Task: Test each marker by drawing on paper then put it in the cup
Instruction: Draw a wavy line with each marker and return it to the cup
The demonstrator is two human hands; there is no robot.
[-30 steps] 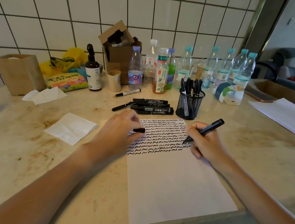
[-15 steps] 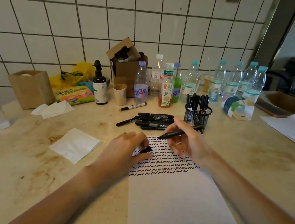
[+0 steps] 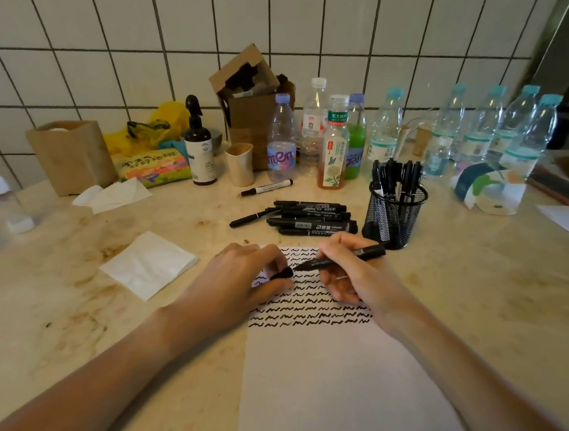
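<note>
A white sheet of paper (image 3: pixel 328 383) lies on the counter, its top third covered with rows of black squiggles. My right hand (image 3: pixel 354 278) grips a black marker (image 3: pixel 345 257) level over the paper, tip pointing left. My left hand (image 3: pixel 237 281) pinches the marker's black cap (image 3: pixel 282 274), which sits right at the tip. A black mesh cup (image 3: pixel 395 214) with several markers stands just right of the paper's top. A pile of several black markers (image 3: pixel 310 217) lies beyond the paper, and a white-barrelled marker (image 3: pixel 267 187) lies farther back.
A folded white napkin (image 3: pixel 148 264) lies left of the paper. Along the tiled wall stand several plastic bottles (image 3: pixel 331 142), a dark pump bottle (image 3: pixel 200 150), a paper cup (image 3: pixel 240 164), cardboard boxes (image 3: pixel 249 101) and a brown bag (image 3: pixel 71 155). A tape roll (image 3: pixel 487 190) lies at the right.
My right hand lifted the marker off the paper, turned it level and brought its tip to the cap in my left hand. The camera tilted up slightly.
</note>
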